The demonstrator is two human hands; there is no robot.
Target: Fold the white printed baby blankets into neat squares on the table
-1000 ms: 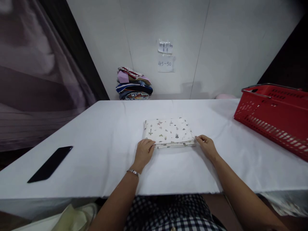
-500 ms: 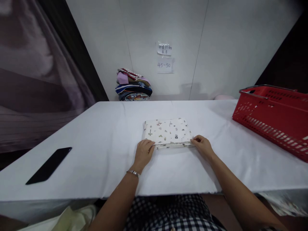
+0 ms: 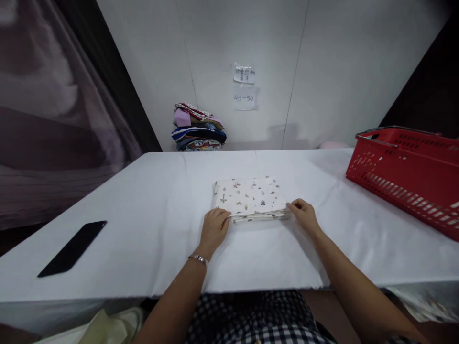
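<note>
A folded white cloth (image 3: 249,196) with small printed motifs lies flat on the white-covered table (image 3: 150,200). My left hand (image 3: 215,226) is closed on its near left corner, fingertips over the folded edge. At the near right corner, my right hand (image 3: 303,215) pinches the top layer of the same cloth between thumb and fingers. The layers show along the near edge, slightly parted towards the right.
A red plastic basket (image 3: 409,177) with a metal handle stands at the right. Folded fabrics (image 3: 199,129) are stacked against the back wall below two paper signs (image 3: 245,98). A flat black object (image 3: 73,248) lies on the left side of the table.
My right hand has shifted slightly up and to the right, lifting the cloth's near right corner a little. The left hand stays in place.
</note>
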